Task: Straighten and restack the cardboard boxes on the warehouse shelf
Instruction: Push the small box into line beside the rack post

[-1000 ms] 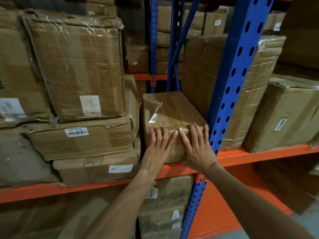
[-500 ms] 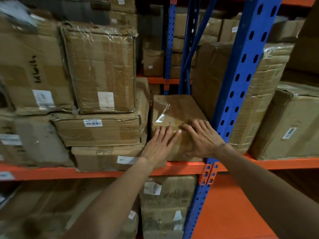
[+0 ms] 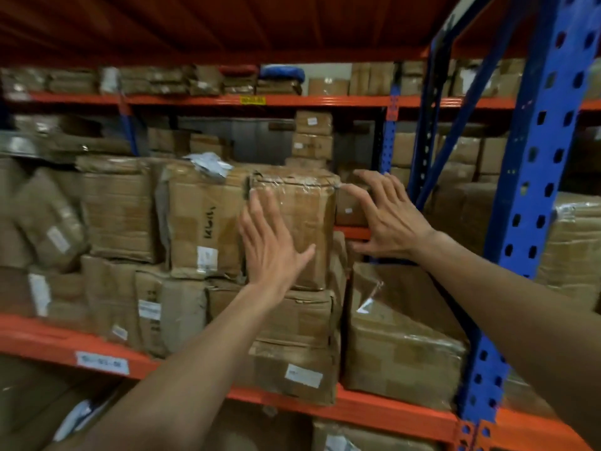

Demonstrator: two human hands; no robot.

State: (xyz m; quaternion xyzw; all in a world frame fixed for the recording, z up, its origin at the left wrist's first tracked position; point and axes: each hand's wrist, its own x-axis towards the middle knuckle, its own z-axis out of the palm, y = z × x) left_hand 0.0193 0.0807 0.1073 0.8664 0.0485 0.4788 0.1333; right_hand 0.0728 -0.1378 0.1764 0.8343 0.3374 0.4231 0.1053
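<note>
orange beam (image 3: 374,408) runs across the front. on it, a two-box stack (image 3: 299,346) carries the taped box (image 3: 302,229). left hand (image 3: 270,245) lies flat on its face, fingers straight; right hand (image 3: 387,216) spread wide at its right edge, contact unclear.

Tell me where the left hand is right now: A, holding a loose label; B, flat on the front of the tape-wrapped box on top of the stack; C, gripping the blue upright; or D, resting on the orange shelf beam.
B: the left hand lies with fingers spread on the front face of the tape-wrapped box, which sits on the stack.
</note>
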